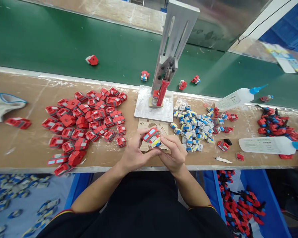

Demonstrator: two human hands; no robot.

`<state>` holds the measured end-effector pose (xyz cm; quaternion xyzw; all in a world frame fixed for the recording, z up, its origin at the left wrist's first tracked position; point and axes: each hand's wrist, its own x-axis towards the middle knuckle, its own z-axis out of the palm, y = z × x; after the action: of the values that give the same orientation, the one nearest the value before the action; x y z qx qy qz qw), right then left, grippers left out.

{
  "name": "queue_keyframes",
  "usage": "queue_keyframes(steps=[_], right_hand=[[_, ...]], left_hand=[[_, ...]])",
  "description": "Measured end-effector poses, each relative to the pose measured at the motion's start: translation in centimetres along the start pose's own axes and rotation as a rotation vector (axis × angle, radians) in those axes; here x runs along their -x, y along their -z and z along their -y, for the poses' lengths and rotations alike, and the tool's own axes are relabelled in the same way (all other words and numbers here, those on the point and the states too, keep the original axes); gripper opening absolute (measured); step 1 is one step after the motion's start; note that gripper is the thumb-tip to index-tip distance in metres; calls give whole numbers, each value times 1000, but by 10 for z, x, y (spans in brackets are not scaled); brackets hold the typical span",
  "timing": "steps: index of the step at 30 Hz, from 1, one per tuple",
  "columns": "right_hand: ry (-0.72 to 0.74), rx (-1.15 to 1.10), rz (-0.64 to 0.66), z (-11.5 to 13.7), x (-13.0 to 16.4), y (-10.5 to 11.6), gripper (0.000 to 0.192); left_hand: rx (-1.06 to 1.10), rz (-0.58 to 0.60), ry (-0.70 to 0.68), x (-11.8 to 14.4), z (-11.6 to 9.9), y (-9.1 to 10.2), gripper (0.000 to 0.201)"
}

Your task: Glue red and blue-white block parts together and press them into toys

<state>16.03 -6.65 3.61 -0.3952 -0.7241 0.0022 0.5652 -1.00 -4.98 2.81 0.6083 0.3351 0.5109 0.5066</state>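
Between both hands I hold a small plastic toy part (152, 137), red and grey above with white, blue and yellow below. My left hand (135, 150) grips its left side, thumb underneath. Fingers of my right hand (173, 151) close on its right side. Just beyond lies a stained cardboard piece (142, 125), in front of a hand press (161, 94) with a red handle on a white base. A heap of red and grey toy parts (89, 119) lies to the left. On the right is a pile of small white, blue and yellow parts (195, 127).
Behind the bench runs a green conveyor belt (64, 43) carrying several toy parts. Two glue-like bottles (234, 99) with blue nozzles, a small blade (223, 160) and red-black parts (275, 124) lie right. Blue bins (268, 198) stand below the bench edge. A glove (5, 107) lies far left.
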Motion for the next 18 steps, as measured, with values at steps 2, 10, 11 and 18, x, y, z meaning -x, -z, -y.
queue_keyframes(steps=[2, 10, 11, 18], right_hand=[[-2, -56, 91, -3, -2, 5, 58], [-230, -513, 468, -21, -9, 22, 91], [-246, -576, 471, -21, -10, 21, 86], [-328, -702, 362, -10, -8, 20, 70]], left_hand=[[-84, -32, -65, -3, 2, 7, 54], [-262, 137, -435, -15, -10, 23, 59], [-251, 139, -466, -16, -11, 23, 60], [-198, 134, -592, -16, -18, 21, 61]])
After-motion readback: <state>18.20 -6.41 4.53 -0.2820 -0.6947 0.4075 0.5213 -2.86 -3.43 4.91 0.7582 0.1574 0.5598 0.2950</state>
